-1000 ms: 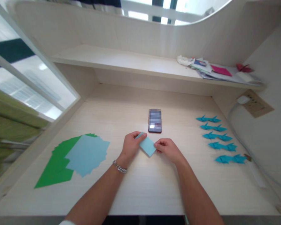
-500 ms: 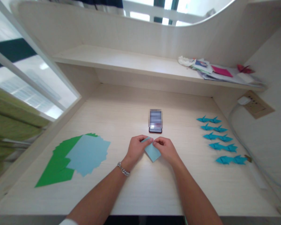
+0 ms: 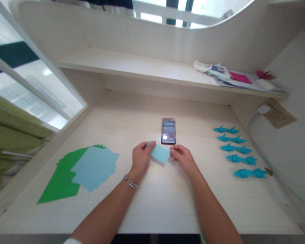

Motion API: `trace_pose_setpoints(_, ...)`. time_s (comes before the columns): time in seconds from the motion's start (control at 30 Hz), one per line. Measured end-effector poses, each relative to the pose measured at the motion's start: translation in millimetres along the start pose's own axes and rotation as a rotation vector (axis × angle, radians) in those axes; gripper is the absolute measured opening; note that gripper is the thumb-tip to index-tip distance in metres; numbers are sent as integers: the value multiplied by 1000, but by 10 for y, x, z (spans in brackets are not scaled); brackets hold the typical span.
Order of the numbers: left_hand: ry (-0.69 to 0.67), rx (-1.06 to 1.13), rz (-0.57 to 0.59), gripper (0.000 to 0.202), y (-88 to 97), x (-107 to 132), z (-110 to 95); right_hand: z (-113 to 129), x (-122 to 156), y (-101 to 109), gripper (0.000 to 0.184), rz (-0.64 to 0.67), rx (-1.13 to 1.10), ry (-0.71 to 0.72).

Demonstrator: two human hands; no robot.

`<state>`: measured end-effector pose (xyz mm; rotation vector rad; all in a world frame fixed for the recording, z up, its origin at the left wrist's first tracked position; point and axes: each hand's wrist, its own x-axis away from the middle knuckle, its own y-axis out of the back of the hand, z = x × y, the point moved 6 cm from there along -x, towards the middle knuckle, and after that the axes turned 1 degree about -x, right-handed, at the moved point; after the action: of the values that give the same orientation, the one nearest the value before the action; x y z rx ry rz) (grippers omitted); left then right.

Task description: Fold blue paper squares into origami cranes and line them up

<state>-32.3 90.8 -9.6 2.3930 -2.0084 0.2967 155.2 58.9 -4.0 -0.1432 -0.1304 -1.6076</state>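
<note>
A piece of light blue folded paper [image 3: 160, 154] is held up above the desk, tilted. My left hand [image 3: 141, 156] grips its left end, thumb on top and the other fingers behind. My right hand [image 3: 182, 157] is at the paper's right corner with thumb and fingertips pinched together there; the exact contact is small to see. Just beyond the paper lies a phone [image 3: 168, 132] with its screen lit and partly blurred. Left of my hands, light blue paper sheets [image 3: 98, 167] are fanned over green paper sheets [image 3: 58, 183].
Several blue folded paper figures [image 3: 239, 159] stand in rows at the right. A shelf [image 3: 142, 67] spans the back, with papers [image 3: 240, 77] at its right end. A white cable [image 3: 259, 142] runs from a wall socket [image 3: 279, 113] down the right side.
The paper has turned from a diamond pose to a lengthwise one and shifted slightly left and up. My left hand moved left with it; the gap between my hands has widened.
</note>
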Motion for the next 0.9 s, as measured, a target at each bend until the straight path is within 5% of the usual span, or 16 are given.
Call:
trace_pose_setpoints(0.23, -78, -253, 316, 24, -198, 109, -154, -48, -45, 49, 28, -81, 101, 53)
trace_pose_setpoints(0.43, -190, -533, 664, 17, -336, 261, -209, -49, -33, 73, 24, 43, 211, 22)
trace_pose_setpoints(0.67, -117, -516, 571, 13, -181, 86, -167, -34, -67, 512, 33, -186, 85, 1)
trace_pose_setpoints(0.9, -146, -482, 660, 17, -363, 279, -206, -35, -35, 185, 30, -66, 111, -19)
